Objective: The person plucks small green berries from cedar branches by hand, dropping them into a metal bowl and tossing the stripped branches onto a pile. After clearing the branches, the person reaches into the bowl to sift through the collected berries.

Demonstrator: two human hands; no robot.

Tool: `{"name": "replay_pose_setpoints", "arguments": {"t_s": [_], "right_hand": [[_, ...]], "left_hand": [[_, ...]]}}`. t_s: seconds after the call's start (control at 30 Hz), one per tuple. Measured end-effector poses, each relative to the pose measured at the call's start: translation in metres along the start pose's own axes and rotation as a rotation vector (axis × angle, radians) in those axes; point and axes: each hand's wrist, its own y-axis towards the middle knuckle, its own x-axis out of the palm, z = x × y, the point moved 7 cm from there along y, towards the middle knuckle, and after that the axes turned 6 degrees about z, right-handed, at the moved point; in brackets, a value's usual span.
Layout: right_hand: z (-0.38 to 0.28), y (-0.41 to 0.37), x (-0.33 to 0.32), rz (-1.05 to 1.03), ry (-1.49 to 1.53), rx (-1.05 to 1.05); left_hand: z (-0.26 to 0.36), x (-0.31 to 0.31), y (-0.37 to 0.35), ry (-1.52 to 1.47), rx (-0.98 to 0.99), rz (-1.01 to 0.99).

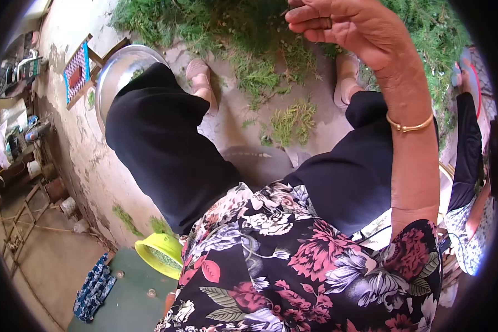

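my right hand [343,27] hovers above the heap of green feathery herbs [232,27] on the ground, fingers curled together; the round steel bowl [116,61] sits by my left knee, within easy reach.

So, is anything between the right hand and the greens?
Nothing visible. The right hand hangs over the greens, fingers curled, with only air between them. The knees sit to either side, clear of that path.
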Motion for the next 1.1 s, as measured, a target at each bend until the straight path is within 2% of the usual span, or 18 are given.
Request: {"name": "replay_pose_setpoints", "arguments": {"t_s": [0.1, 0.17, 0.2, 0.23, 0.27, 0.3, 0.33, 0.4, 0.47, 0.5, 0.53, 0.57, 0.6, 0.7, 0.8, 0.9, 0.97, 1.1], "right_hand": [[-0.009, -0.003, -0.003, 0.1, -0.12, -0.051], [-0.011, -0.005, 0.002, 0.138, -0.127, -0.062], [-0.012, -0.006, 0.0, 0.185, -0.133, -0.078], [-0.014, -0.004, -0.002, 0.15, -0.143, -0.111], [-0.015, -0.008, -0.004, 0.159, -0.145, -0.111], [-0.019, -0.013, 0.0, 0.116, -0.141, -0.144], [-0.021, -0.016, 0.002, 0.076, -0.132, -0.176], [-0.015, -0.005, -0.007, 0.121, -0.142, -0.143], [-0.012, -0.005, -0.01, 0.178, -0.154, -0.107], [-0.019, -0.016, -0.004, 0.224, -0.173, -0.144], [-0.026, -0.025, -0.004, 0.274, -0.194, -0.183], [-0.028, -0.027, -0.007, 0.289, -0.194, -0.173], [-0.028, -0.026, -0.009, 0.271, -0.116, -0.131], [-0.018, -0.02, -0.024, 0.265, 0.009, -0.053], [-0.007, -0.013, -0.042, 0.248, 0.12, 0.004], [0.002, -0.009, -0.061, 0.238, 0.235, 0.046], [0.005, -0.009, -0.071, 0.236, 0.304, 0.061], [-0.007, -0.005, -0.075, 0.184, 0.402, 0.044]], "left_hand": [[-0.065, 0.019, -0.042, -0.075, 0.037, -0.139], [0.038, -0.007, 0.0, -0.128, 0.073, -0.224], [0.088, -0.024, 0.07, -0.129, 0.075, -0.227], [0.117, -0.106, 0.101, 0.267, -0.494, 0.321], [0.096, -0.132, 0.161, 0.32, -0.267, 0.439], [0.258, -0.18, 0.202, 0.125, -0.096, 0.749], [0.309, -0.2, 0.243, -0.382, -0.088, 0.655], [0.471, -0.228, 0.276, -0.404, 0.277, 0.744], [0.564, -0.205, 0.296, -0.507, 0.358, 0.671], [0.602, -0.172, 0.305, -0.549, 0.391, 0.426], [0.628, -0.134, 0.32, -0.372, 0.453, 0.298], [0.659, -0.088, 0.324, 0.033, 0.707, 0.27], [0.664, -0.034, 0.34, -0.265, 0.751, 0.101], [0.635, 0.144, 0.361, 0.008, 0.729, -0.286], [0.573, 0.242, 0.361, 0.173, 0.62, -0.474], [0.549, 0.28, 0.354, 0.223, 0.611, -0.543], [0.567, 0.281, 0.339, 0.232, 0.804, -0.5], [0.562, 0.303, 0.328, 0.356, 0.877, -0.548]]}}
